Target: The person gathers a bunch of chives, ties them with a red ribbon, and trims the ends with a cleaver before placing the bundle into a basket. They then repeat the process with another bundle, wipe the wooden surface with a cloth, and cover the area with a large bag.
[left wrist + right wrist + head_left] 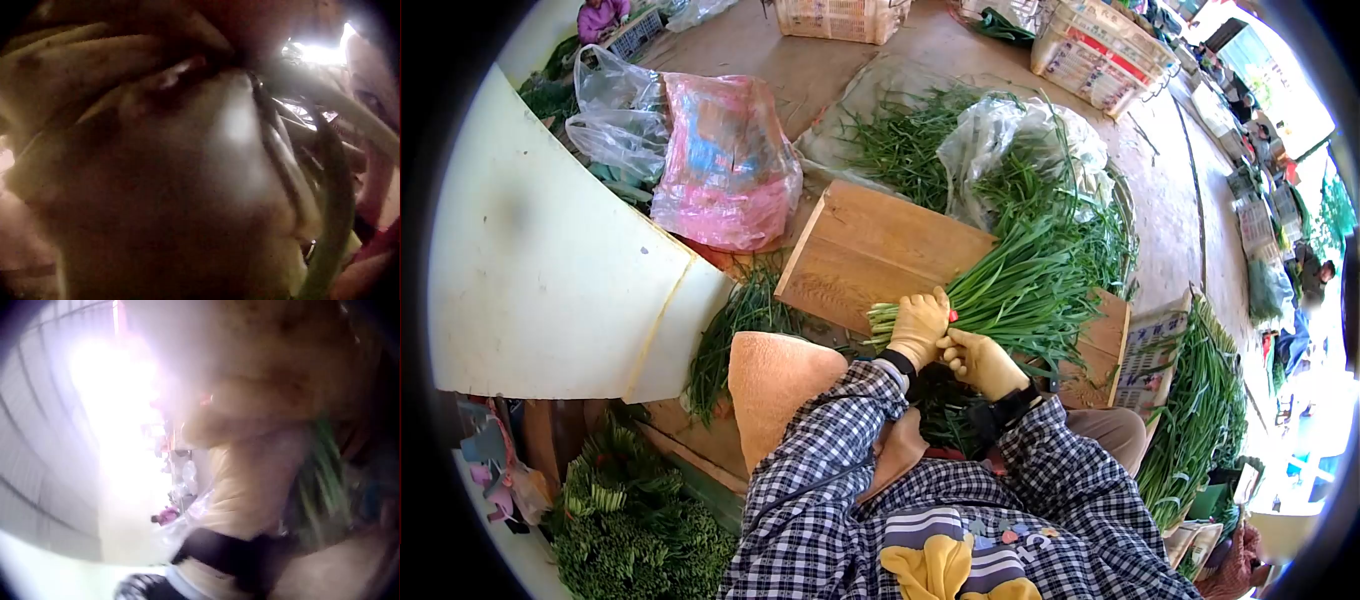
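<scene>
A bunch of long green chives (1010, 290) lies across a wooden board (880, 240), its pale cut ends to the left. Around the stalks near those ends, my gloved left hand (920, 328) grips the bunch. A small red tie (953, 316) shows at the stalks right beside it. My gloved right hand (985, 364) has its fingertips pinched together just below that tie. The left wrist view is filled by the glove (162, 175), with a few stalks (337, 187) at its right. Blurred in the right wrist view are the gloved left hand and green leaves (325, 481).
Loose chives (910, 140) and clear plastic (980, 150) lie beyond the board. A pink plastic sack (725, 165) is at the left, by a white panel (550, 260). More chives (1200, 410) fill the right side; tied bunches (640, 530) stand lower left. Crates (1100, 60) stand farther off.
</scene>
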A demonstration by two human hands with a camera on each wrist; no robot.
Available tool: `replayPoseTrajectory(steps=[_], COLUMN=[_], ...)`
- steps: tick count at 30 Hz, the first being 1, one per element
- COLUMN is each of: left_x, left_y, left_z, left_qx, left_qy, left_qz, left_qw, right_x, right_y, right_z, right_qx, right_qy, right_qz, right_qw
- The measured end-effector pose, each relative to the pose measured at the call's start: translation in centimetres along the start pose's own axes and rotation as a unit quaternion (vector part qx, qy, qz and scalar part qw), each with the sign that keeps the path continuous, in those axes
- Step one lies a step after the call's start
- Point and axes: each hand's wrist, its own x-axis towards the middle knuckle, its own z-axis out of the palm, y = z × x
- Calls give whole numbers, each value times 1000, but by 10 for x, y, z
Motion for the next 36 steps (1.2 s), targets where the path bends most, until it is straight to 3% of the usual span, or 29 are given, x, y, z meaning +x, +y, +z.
replayPoseTrajectory(steps=[1, 3, 6, 9, 11, 13, 14, 15, 17, 18, 19, 21, 22, 24, 27, 29, 31, 35, 36], left_x=[1, 0, 4, 9, 10, 10, 10, 9, 9, 9, 9, 6, 7, 7, 8, 6, -4, 1, 6], left_y=[-1, -4, -9, -5, -12, -14, -14, -13, -13, -14, -14, -13, -13, -13, -14, -13, -9, -12, -13], left_z=[5, -13, -29, -4, -29, -36, -38, -38, -36, -36, -35, -31, -33, -36, -44, -39, -34, -38, -44], left_qx=[15, 21, -71, -48, -91, -120, -116, -120, -106, -119, -120, -108, -109, -123, -147, -157, -98, -73, -118], left_qy=[8, 5, -68, -58, -101, -115, -120, -121, -112, -118, -114, -87, -107, -119, -147, -161, 127, 106, -42], left_qz=[5, 10, 22, 18, 23, 17, 16, 16, 10, 9, 8, 11, 6, 0, -19, -31, -59, -47, -34], left_qw=[1000, 1000, 995, 997, 990, 986, 986, 985, 988, 986, 986, 990, 988, 985, 978, 974, 985, 991, 992], right_x=[-10, -35, -17, 19, 7, -7, -13, -17, -19, -11, -5, 10, 11, 16, 15, 14, 12, 17, 17], right_y=[-3, -11, -3, -1, -13, -30, -33, -35, -40, -41, -42, -42, -43, -46, -52, -53, -50, -34, -28], right_z=[10, 26, 13, -28, -15, -2, 3, 7, 29, 31, 32, 25, 26, 27, 29, 26, 20, 5, 1], right_qx=[-147, -294, -213, -252, -251, -380, -432, -435, -606, -660, -689, -712, -713, -549, -521, -535, -550, -529, -549], right_qy=[52, 97, 158, 156, 143, 155, 185, 186, 210, 203, 202, 204, 203, 188, 149, 130, 86, 77, 77], right_qz=[-60, -197, -385, -340, -333, -283, -349, -346, -411, -414, -359, -384, -383, -289, -273, -275, -292, -319, -371], right_qw=[986, 930, 884, 893, 898, 867, 811, 810, 648, 594, 596, 552, 551, 761, 795, 788, 778, 783, 745])
